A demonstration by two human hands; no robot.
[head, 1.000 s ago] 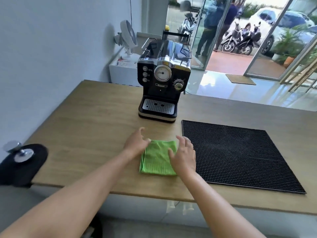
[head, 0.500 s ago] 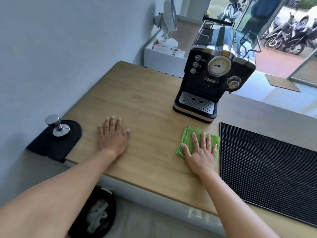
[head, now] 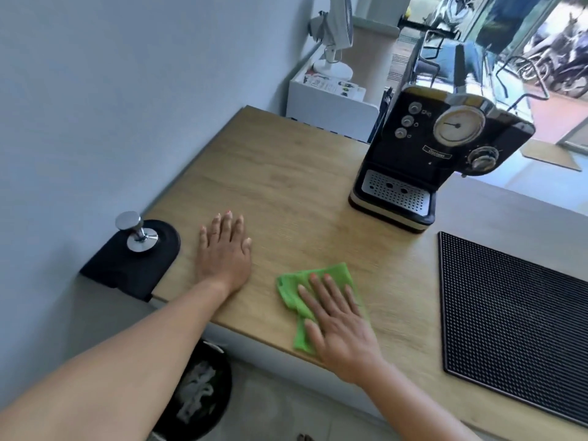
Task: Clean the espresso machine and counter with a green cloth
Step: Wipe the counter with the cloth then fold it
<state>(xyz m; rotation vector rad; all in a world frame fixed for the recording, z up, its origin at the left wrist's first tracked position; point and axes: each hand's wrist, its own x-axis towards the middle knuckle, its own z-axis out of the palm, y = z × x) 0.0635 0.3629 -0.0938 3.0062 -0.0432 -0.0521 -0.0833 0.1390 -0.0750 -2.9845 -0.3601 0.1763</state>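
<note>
- Counter (head: 280, 173): a wooden top running from the wall at left towards the right. Judging by where the cloth lies, the step in hand is wiping this surface along its near-left stretch.
- Studded black mat (head: 509, 313): it lies flat on the right part of the counter, just to the right of the cloth. A pass to the right would likely have to stop at its edge or call for lifting it.
- Espresso machine (head: 429, 154): it stands at the far side, well apart from the cloth. Nothing touches it, so its share of the cleaning looks to be ahead.
- Tamper pad (head: 133, 268): it sits at the near-left corner, just left of the left hand, and bears an upright metal tamper (head: 136, 233). A sweep to the left should probably stop short of it.
- Right hand (head: 340, 329): it lies palm down with the fingers straight and a little spread. It presses on the cloth without gripping it.
- Left hand (head: 224, 256): it is flat on the bare wood with the fingers straight and holds nothing. It seems to serve as a brace.
- Green cloth (head: 288, 289): it lies rumpled under the right hand, between the left hand and the mat, with its near corner at the counter's near edge. The next stroke probably needs even downward pressure and a path away from that edge, or the cloth may slip off. For the machine's upright faces it would need gathering into curled fingers.
</note>
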